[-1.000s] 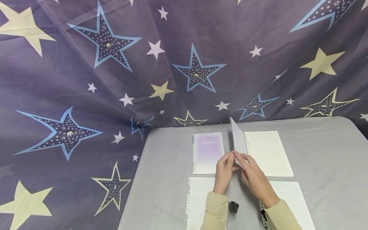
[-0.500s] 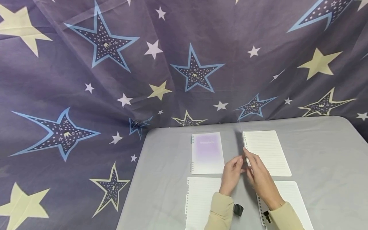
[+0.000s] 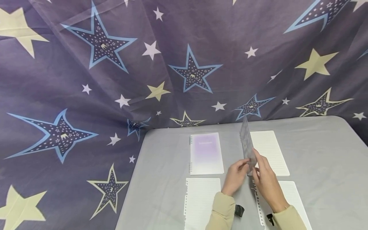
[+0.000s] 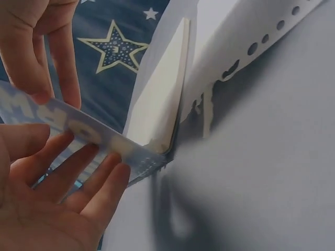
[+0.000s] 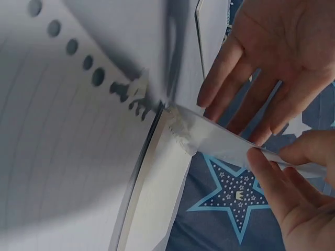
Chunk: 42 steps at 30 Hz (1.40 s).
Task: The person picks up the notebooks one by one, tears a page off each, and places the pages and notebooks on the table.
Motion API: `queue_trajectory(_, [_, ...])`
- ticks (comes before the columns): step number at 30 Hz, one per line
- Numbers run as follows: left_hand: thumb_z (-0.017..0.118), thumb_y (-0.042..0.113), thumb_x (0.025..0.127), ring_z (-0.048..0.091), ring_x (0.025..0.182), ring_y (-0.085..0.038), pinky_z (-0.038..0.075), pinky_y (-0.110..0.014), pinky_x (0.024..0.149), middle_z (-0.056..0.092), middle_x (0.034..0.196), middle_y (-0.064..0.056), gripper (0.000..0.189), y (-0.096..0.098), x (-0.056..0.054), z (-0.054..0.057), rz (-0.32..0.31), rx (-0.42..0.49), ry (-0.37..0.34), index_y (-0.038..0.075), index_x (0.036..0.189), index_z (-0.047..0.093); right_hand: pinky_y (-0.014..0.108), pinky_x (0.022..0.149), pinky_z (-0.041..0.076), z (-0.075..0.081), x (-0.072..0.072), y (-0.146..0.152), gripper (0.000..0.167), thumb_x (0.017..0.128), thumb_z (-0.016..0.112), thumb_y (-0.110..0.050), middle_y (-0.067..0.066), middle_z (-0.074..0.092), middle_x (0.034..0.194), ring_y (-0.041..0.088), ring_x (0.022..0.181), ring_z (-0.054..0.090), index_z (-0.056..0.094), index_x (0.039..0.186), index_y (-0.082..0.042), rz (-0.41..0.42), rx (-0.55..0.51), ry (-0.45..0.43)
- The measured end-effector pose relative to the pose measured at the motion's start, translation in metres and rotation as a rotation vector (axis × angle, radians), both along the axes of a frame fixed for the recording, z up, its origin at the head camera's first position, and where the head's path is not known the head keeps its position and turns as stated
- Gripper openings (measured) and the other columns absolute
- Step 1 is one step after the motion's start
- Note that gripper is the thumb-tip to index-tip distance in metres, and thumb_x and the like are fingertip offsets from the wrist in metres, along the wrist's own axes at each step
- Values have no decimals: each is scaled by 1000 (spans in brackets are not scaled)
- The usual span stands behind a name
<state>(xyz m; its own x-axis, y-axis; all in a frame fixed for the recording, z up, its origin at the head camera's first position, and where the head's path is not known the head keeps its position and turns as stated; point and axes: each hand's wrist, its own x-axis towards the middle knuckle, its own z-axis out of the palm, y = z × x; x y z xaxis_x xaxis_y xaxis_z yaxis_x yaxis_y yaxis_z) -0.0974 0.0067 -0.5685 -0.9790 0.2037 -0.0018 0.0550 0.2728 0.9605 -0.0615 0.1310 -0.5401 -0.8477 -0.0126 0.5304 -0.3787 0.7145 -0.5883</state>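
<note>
A spiral notebook lies at the back right with its lined pages point(image 3: 270, 153) facing up and its grey cover point(image 3: 246, 140) standing nearly upright over the ring side. Pale lettering shows on the cover's outer face in the left wrist view. My left hand point(image 3: 237, 175) rests nearly straight fingers point(image 4: 78, 167) on that lettered face. On the cover's near edge my right hand point(image 3: 268, 185) has its thumb on one side and fingers point(image 5: 267, 172) on the other, pinching it. Part of the cover is hidden behind the hands.
A purple-and-white spiral notebook point(image 3: 205, 153) lies closed at the back left. In front of it is a lined sheet point(image 3: 201, 204) with a torn hole edge. Another torn-edged sheet point(image 3: 296, 201) lies under the right forearm. A starry cloth point(image 3: 132, 64) hangs behind the grey table point(image 3: 158, 179).
The notebook cover has swung from leaning left, through upright, to tilting rightward toward the pages. Both hands have moved right with it. The sheets and purple notebook stay put.
</note>
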Motion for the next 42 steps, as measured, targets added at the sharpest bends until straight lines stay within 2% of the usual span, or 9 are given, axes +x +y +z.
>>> queue_trajectory(7, [57, 19, 100, 63, 117, -11, 51, -22, 99, 65, 132, 0, 29, 2, 2, -2, -37, -21, 9, 15, 127, 67, 43, 69, 62, -4, 1, 9, 89, 77, 66, 24, 24, 53, 121, 42, 95, 67, 31, 154, -5, -41, -33, -4])
queue_trajectory(15, [56, 19, 100, 57, 128, -16, 48, -26, 106, 61, 138, -3, 29, 5, 5, -4, -67, -99, 78, 16, 127, 67, 43, 64, 61, -7, 2, 17, 86, 77, 66, 21, 27, 50, 115, 40, 80, 68, 31, 152, -1, -96, -62, 15])
queue_trajectory(19, [56, 17, 100, 54, 132, -17, 45, -28, 110, 60, 140, -3, 30, 8, 7, -5, -93, -136, 103, 14, 128, 66, 40, 66, 59, -8, 4, 24, 85, 75, 68, 21, 25, 49, 113, 40, 80, 67, 33, 150, 1, -129, -86, 3])
queue_trajectory(25, [56, 17, 100, 53, 133, -19, 41, -31, 114, 59, 140, -4, 30, 11, 9, -5, -119, -183, 142, 13, 127, 67, 47, 63, 58, -10, 7, 33, 83, 75, 69, 20, 28, 47, 116, 43, 80, 67, 34, 149, 4, -160, -88, -14])
queue_trajectory(30, [56, 18, 100, 51, 135, -21, 38, -33, 116, 59, 140, -5, 30, 12, 8, -5, -140, -223, 154, 14, 128, 66, 25, 65, 56, -13, 9, 40, 82, 75, 70, 19, 29, 45, 118, 42, 82, 66, 35, 148, 5, -188, -96, -29])
queue_trajectory(34, [55, 18, 101, 50, 136, -24, 38, -35, 117, 59, 140, -6, 30, 13, 8, -6, -156, -238, 158, 13, 128, 66, 7, 68, 47, -18, 9, 46, 81, 73, 72, 19, 29, 45, 117, 39, 83, 64, 37, 145, 9, -224, -84, -37])
queue_trajectory(37, [55, 18, 101, 48, 137, -25, 37, -36, 117, 59, 140, -4, 30, 13, 9, -8, -164, -274, 172, 14, 128, 66, 17, 68, 51, -23, 9, 49, 79, 72, 73, 18, 30, 44, 114, 39, 82, 62, 37, 142, 12, -255, -63, -50])
queue_trajectory(39, [55, 19, 101, 47, 138, -25, 36, -35, 118, 59, 141, -4, 30, 14, 9, -8, -174, -303, 183, 14, 128, 66, 32, 69, 56, -26, 9, 51, 79, 72, 74, 17, 31, 44, 114, 41, 82, 61, 37, 141, 14, -273, -59, -67])
queue_trajectory(42, [56, 20, 100, 46, 139, -25, 35, -34, 118, 58, 142, -5, 31, 16, 10, -8, -197, -352, 192, 12, 129, 66, 55, 72, 53, -29, 9, 55, 78, 73, 75, 15, 34, 44, 115, 44, 85, 58, 37, 140, 15, -295, -58, -106])
